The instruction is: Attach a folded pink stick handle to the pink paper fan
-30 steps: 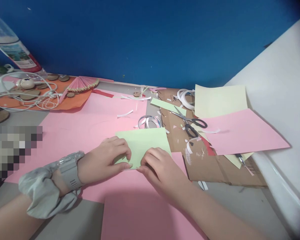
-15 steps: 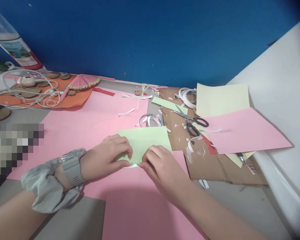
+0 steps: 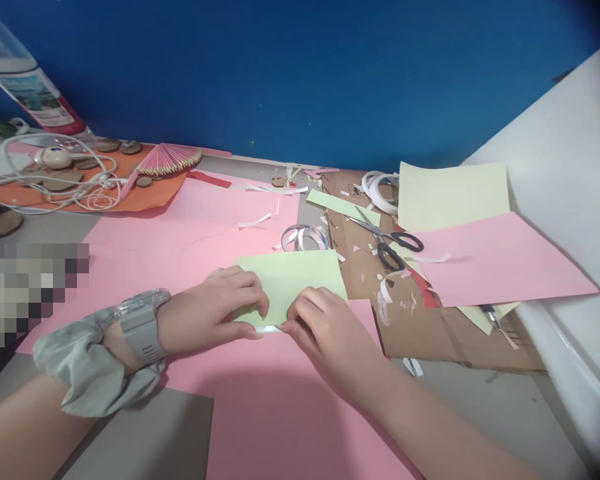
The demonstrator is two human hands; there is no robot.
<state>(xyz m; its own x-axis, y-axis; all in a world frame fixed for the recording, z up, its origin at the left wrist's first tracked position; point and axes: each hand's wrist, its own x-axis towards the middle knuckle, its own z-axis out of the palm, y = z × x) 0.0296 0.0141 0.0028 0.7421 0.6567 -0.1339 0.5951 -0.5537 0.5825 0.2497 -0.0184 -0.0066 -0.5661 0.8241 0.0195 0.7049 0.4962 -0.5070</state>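
A light green sheet of paper [image 3: 295,277] lies over pink paper in front of me. Along its near edge runs a pale, shiny strip [image 3: 269,329], which looks like a folded-up edge or tape. My left hand [image 3: 227,303] grips the sheet's near left part, fingers curled on top and thumb at the edge. At the near right part, my right hand [image 3: 315,320] pinches the same edge, its fingers bent. The two thumbs face each other with a short gap between them. Beyond the sheet sits a tape roll [image 3: 304,239].
Scissors [image 3: 385,238] rest on a cardboard piece [image 3: 430,340] at right, with paper scraps around. White tape rolls [image 3: 377,191], a cream sheet [image 3: 453,193] and a pink sheet [image 3: 500,263] lie beside them. Back left are a pink folded fan [image 3: 165,160], white cables [image 3: 105,187] and a bottle [image 3: 35,87].
The near edge of the green sheet has turned up slightly, and a pale strip now shows between the thumbs. Both hands keep their hold; the view has shifted a little.
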